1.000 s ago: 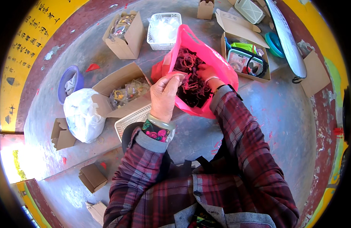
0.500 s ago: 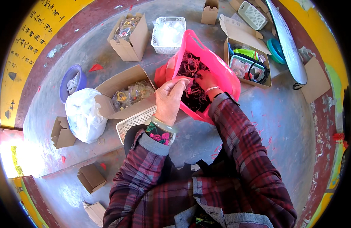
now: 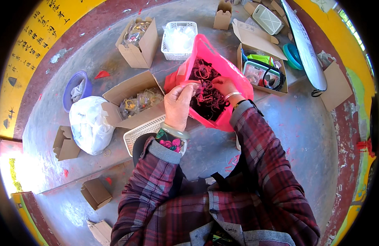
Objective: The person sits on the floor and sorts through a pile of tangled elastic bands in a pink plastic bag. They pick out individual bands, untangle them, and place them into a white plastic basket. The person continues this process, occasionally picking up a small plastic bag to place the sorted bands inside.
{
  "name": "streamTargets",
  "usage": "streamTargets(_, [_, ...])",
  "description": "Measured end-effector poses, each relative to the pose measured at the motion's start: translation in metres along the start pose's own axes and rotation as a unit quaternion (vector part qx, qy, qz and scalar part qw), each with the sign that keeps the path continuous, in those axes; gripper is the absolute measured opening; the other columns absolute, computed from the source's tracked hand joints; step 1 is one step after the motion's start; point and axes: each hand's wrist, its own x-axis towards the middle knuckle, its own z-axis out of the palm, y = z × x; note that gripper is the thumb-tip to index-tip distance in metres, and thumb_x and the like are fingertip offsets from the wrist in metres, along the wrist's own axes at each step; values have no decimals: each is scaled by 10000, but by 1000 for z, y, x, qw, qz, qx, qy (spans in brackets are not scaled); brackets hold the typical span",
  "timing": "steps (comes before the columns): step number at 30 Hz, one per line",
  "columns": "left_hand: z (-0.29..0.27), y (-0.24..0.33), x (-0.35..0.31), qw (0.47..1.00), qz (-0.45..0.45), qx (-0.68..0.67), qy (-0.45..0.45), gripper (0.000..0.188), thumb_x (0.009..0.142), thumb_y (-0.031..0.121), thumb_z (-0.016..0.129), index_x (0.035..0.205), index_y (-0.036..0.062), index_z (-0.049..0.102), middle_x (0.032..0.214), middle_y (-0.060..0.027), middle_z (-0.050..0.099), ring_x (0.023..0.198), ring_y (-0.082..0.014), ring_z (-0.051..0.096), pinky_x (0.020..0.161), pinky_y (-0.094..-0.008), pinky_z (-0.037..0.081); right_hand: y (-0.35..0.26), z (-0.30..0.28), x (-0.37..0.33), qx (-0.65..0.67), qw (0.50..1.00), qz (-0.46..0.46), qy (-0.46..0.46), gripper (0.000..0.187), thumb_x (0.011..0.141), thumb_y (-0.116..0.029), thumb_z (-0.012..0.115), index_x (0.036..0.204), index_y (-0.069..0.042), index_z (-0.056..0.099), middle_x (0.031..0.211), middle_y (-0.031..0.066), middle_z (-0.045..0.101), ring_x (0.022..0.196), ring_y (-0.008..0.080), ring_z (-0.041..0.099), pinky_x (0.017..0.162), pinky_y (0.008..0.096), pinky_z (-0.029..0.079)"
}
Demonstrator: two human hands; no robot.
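So, watching remotely: my left hand (image 3: 178,105) pinches the rim of the pink plastic bag (image 3: 234,80), holding its mouth wide so my right hand (image 3: 223,85), buried inside at 12 o'clock, can dig through the dark hair ties (image 3: 208,100); can't tell its grip.

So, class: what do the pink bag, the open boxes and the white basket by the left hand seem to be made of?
Pink bag: thin glossy plastic film, going by its creases and see-through glow. Boxes: plain brown matte cardboard with folded flaps. White basket: probably moulded rigid plastic, judging by its regular lattice. The left hand holds the bag's rim.
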Motion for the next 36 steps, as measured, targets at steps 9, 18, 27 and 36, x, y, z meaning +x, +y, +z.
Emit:
streamTargets(9, [-2, 2, -1, 1000, -22, -3, 8, 175, 864, 85, 517, 923, -21, 643, 855, -53, 647, 779, -86, 579, 743, -223, 456, -27, 51, -1, -270, 961, 22, 58, 395, 662, -205, 668, 1013, -49, 576, 947, 208, 606, 910, 370, 577, 785, 438, 464])
streamTargets(18, [-4, -1, 2, 1000, 0, -5, 5, 185, 859, 104, 525, 913, -23, 648, 848, -56, 651, 780, -90, 584, 735, -227, 459, -28, 22, 3, -53, 997, -17, 57, 304, 711, -109, 657, 1007, -41, 640, 813, 127, 651, 734, 231, 624, 695, 308, 484])
streamTargets(27, [-1, 3, 0, 1000, -15, 10, 4, 202, 872, 128, 517, 906, -28, 641, 890, -87, 647, 841, -134, 606, 767, -252, 462, -92, -33, -25, 97, 990, -86, 52, 334, 685, 8, 666, 1016, 23, 627, 848, 75, 657, 798, 112, 599, 735, 232, 470])
streamTargets(36, [-2, -4, 2, 1000, -18, 24, -5, 204, 867, 147, 535, 910, -20, 642, 892, -80, 650, 831, -124, 604, 757, -247, 463, -130, -49, -55, 198, 980, -22, 6, 290, 718, 56, 634, 1008, 41, 626, 864, 57, 657, 776, 105, 601, 753, 216, 472])
